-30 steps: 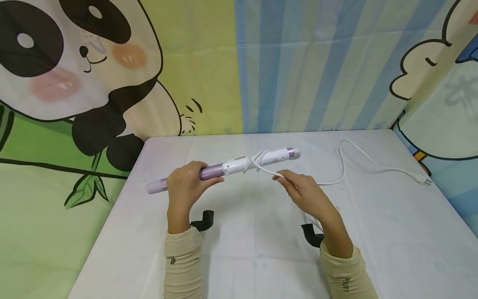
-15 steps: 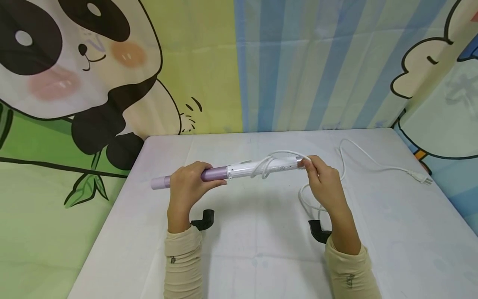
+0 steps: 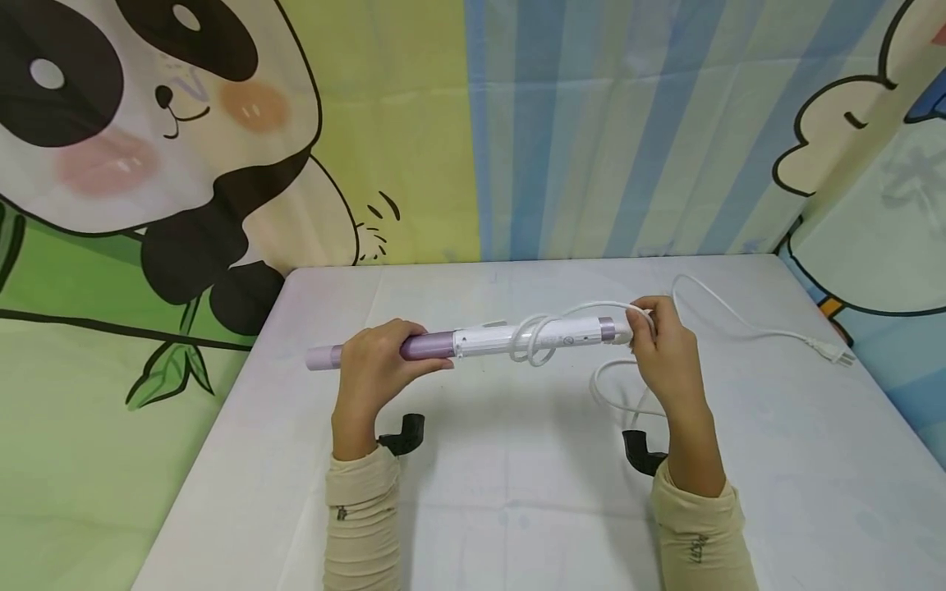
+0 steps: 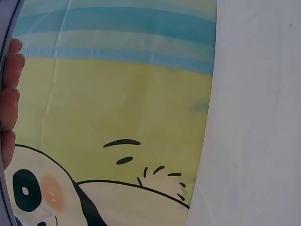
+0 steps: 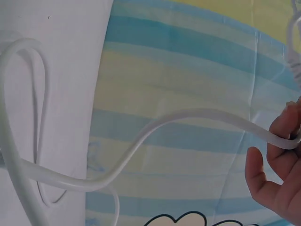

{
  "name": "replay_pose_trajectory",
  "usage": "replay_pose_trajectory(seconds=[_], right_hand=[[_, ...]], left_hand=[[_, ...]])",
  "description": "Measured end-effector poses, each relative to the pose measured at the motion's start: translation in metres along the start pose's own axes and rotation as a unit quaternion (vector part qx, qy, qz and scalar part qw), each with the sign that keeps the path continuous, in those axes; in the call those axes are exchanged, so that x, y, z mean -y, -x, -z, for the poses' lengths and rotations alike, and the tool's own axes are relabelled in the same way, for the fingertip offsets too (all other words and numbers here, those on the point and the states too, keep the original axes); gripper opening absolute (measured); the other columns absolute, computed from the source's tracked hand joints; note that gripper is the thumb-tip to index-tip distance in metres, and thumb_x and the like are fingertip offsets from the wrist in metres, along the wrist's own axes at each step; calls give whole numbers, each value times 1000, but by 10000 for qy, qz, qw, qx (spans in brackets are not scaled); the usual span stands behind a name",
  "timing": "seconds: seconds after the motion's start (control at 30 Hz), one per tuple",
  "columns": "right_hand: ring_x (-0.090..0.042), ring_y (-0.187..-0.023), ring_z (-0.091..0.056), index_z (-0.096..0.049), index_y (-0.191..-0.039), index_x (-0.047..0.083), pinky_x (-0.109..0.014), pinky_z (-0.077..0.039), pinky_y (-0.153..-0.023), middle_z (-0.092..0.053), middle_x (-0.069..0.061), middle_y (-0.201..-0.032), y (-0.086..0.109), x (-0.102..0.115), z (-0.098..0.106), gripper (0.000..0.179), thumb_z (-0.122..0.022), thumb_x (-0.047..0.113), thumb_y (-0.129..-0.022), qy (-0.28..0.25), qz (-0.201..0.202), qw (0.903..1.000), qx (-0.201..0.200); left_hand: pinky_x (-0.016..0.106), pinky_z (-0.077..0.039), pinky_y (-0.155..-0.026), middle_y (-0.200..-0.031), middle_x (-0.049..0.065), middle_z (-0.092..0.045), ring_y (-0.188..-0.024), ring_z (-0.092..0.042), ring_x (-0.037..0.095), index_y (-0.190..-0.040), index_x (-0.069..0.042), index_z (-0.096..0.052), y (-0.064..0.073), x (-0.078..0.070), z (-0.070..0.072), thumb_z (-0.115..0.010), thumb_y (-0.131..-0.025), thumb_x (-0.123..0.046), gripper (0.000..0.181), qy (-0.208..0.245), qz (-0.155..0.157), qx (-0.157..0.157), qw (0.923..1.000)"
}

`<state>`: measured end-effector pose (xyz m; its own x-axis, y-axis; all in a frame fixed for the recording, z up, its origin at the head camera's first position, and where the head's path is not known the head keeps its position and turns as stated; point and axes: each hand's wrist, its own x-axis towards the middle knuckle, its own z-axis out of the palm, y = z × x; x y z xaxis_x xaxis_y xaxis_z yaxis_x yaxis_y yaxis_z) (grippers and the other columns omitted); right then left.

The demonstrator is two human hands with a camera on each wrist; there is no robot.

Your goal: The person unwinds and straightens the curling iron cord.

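Note:
A slim curling iron (image 3: 491, 339), white on the handle and purple along the barrel, is held nearly level above the table. My left hand (image 3: 373, 365) grips its purple part; in the left wrist view only fingers (image 4: 10, 108) show along the left edge. Loose loops of white power cord (image 3: 594, 305) lie around the white handle. At the handle's right end, my right hand (image 3: 668, 353) pinches the cord between thumb and fingers. In the right wrist view the cord (image 5: 202, 113) runs from those fingers down to the left.
The rest of the cord coils on the white-covered table (image 3: 502, 509) below my right hand and runs to a plug (image 3: 835, 353) at the right. A cartoon-printed curtain (image 3: 591, 123) stands behind the table. Black mounts (image 3: 406, 435) stick out at both wrists.
My right hand has moved right and up with the cord, from below the handle to its end. The loops around the handle have loosened and widened. The iron has levelled and shifted slightly right.

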<state>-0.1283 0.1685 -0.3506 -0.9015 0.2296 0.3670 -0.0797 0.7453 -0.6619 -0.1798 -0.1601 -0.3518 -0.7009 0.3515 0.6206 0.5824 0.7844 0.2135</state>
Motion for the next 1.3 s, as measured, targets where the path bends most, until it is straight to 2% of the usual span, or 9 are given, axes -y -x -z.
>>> replay_pose_trajectory(seconds=[0.17, 0.37, 0.57, 0.67, 0.77, 0.93, 1.03, 1.17, 1.3], right_hand=[[-18, -60, -51, -48, -108, 4, -31, -39, -57, -58, -9, -71, -1, -3, 0, 21, -39, 20, -99, 292, 104, 9931, 1130], [-13, -58, -44, -54, -105, 10, -29, -38, -58, -52, 0, -66, 2, 1, -3, 16, -44, 20, -97, 222, 518, 9637, 2608], [-3, -53, -41, -57, -98, 16, -22, -37, -55, -47, 9, -60, 8, 9, -1, 9, -50, 13, -94, -526, 1551, 9460, 2796], [0, -51, -38, -57, -97, 17, -20, -35, -52, -46, 12, -60, 11, 13, 2, 11, -50, 10, -93, -886, 1918, 9436, 2548], [-1, -50, -39, -56, -97, 14, -21, -34, -51, -47, 11, -59, 12, 16, 4, 12, -48, 6, -93, -1191, 1954, 9525, 2011], [-3, -49, -42, -57, -98, 5, -19, -35, -47, -50, 3, -57, 10, 13, 2, 9, -49, 6, -93, -1178, 1401, 9815, 558], [4, -49, -43, -58, -98, 1, -14, -36, -47, -52, -3, -56, 5, 7, 1, 13, -51, 10, -93, -880, 943, 9912, -314], [11, -46, -42, -59, -97, -2, -11, -34, -45, -51, 2, -53, -1, -2, 2, 20, -51, 16, -93, -726, 406, 9895, -1178], [12, -44, -41, -60, -98, -3, -12, -33, -44, -44, 18, -50, -4, -10, 6, 25, -52, 20, -93, -750, 74, 9847, -1574]], left_hand=[[31, -43, -51, -75, 5, -68, -56, -59, 19, -83, -9, -67, -1, -2, 0, -83, -55, -46, 50, -100, 89, -353, 9993], [34, -44, -51, -76, 9, -69, -57, -60, 21, -86, -6, -67, -2, -3, -1, -81, -58, -47, 51, -445, 402, -532, 9968], [34, -44, -52, -76, 8, -69, -58, -61, 22, -85, -7, -67, -1, 1, -1, -81, -59, -46, 50, -582, 512, -424, 9961], [34, -43, -51, -74, 7, -69, -56, -60, 20, -84, -7, -67, 0, 2, -2, -80, -60, -48, 49, -679, 482, -220, 9963], [32, -43, -51, -72, 5, -68, -54, -59, 19, -82, -8, -68, 0, 3, -4, -80, -59, -49, 49, -713, 417, 59, 9966], [29, -41, -50, -70, 1, -67, -52, -55, 15, -81, -11, -68, 0, 2, -6, -80, -55, -52, 50, -563, 176, 448, 9973], [28, -40, -49, -69, 0, -66, -51, -54, 14, -81, -11, -68, 0, 1, -6, -81, -55, -51, 49, -369, 75, 488, 9981], [27, -41, -50, -69, -1, -66, -51, -53, 13, -81, -12, -68, 1, 1, -3, -82, -53, -49, 48, -120, 86, 545, 9984], [28, -42, -51, -70, -2, -67, -53, -54, 11, -82, -12, -69, 2, 2, -2, -82, -53, -50, 50, -14, 95, 682, 9976]])
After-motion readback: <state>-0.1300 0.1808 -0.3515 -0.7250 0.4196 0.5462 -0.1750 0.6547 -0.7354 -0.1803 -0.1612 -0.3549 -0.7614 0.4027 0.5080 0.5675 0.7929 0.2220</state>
